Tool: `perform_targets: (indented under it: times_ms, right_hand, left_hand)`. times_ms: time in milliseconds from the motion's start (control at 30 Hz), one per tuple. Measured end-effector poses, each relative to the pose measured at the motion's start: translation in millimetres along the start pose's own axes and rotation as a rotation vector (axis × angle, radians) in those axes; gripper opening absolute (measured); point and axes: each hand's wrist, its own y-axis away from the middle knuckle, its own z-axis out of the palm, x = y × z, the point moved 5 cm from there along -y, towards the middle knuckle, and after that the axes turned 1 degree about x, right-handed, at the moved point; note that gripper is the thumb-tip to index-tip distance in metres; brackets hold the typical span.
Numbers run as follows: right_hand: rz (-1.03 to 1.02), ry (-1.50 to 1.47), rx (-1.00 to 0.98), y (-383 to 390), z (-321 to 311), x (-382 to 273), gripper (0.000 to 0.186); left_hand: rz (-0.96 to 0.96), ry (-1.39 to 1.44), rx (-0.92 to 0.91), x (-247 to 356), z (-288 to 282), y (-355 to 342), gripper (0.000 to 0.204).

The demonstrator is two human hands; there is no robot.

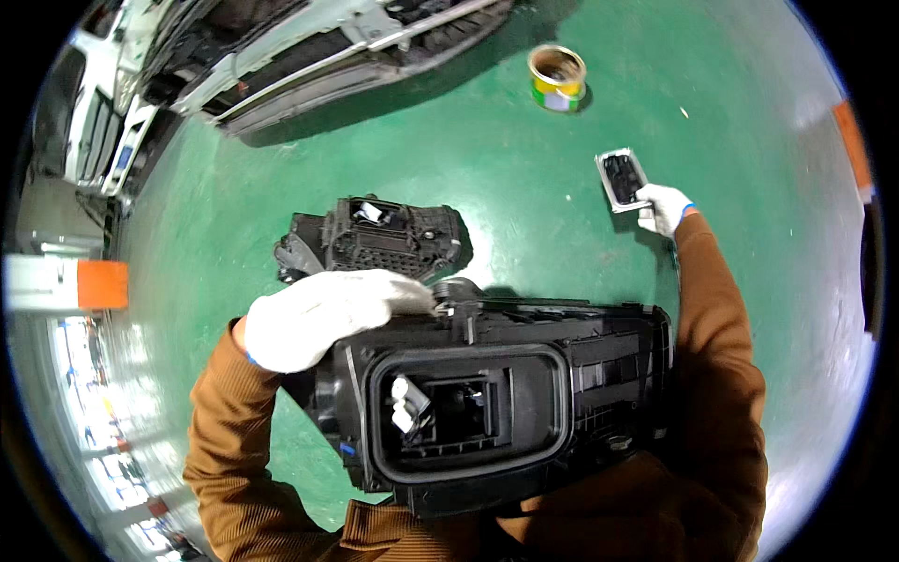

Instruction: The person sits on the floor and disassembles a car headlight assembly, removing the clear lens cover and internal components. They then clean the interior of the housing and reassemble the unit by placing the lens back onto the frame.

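Observation:
A large black plastic housing is close in front of me, held near my body. A rounded, rim-framed opening in it shows white connectors inside. My left hand, in a white glove, grips the far left edge of this housing; its fingertips reach a small bracket there. Out to the far right, my gloved right hand is closed on the near right edge of a small white-rimmed tray with black contents that I cannot make out.
A second black housing lies on the green floor beyond the first. Farther off stands an open yellow and green tin. A large car body part fills the upper left, near a white vehicle. An orange-and-white block is at left.

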Motion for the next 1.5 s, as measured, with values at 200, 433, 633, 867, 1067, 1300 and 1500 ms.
perform_targets:
  times_ms: [200, 433, 633, 867, 1067, 1300, 1500]
  right_hand:
    - [-0.398, 0.365, -0.386, 147, 186, -194, 0.037]
    - [-0.640, 0.551, -0.496, 252, 354, -179, 0.040]
    - [-0.399, 0.191, -1.002, 267, 439, -106, 0.036]
    - [0.019, 0.386, -1.306, 317, 494, -77, 0.043]
    - [0.086, 0.734, -1.538, 359, 532, -87, 0.047]
    - [-0.130, 1.006, -1.901, 449, 544, -65, 0.047]
    - [-0.421, 1.106, -2.045, 495, 544, -55, 0.057]
  left_hand:
    - [0.036, 0.179, 0.035, -34, -8, 6, 0.053]
    - [-0.072, 0.213, 0.164, -28, 2, 32, 0.060]
    - [0.116, 0.001, 0.383, -6, 23, 92, 0.035]
    - [-0.286, 0.562, 0.631, 57, 102, 163, 0.041]
    - [-0.433, 0.681, 0.881, 103, 142, 176, 0.053]
    - [-0.329, 0.877, 1.778, 167, 217, 189, 0.055]
    - [-0.159, 0.954, 2.262, 192, 275, 178, 0.049]
